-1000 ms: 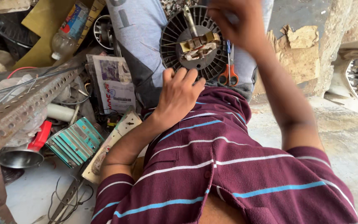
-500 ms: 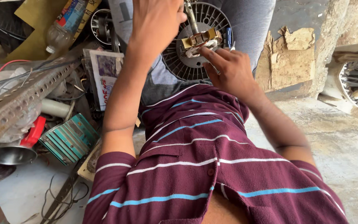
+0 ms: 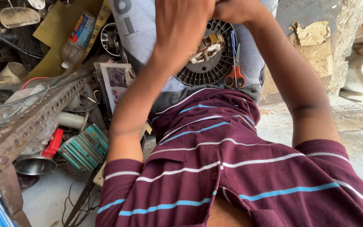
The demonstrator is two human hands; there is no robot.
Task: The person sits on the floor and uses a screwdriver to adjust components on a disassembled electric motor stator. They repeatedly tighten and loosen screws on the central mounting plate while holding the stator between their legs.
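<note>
Up close, I am holding my left hand [image 3: 181,25] curled in front of the round black fan motor [image 3: 211,59] on my lap; my right hand [image 3: 236,10] is sitting above it, grip impossible to tell; orange-handled scissors [image 3: 235,69] are lying on its right side; a perforated metal angle bar [image 3: 30,122] is lying well left of it.

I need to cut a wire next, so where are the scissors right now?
In the head view, the orange-handled scissors lie on the person's lap at upper centre-right, against the right edge of the round black fan motor, just under the right forearm.
</note>
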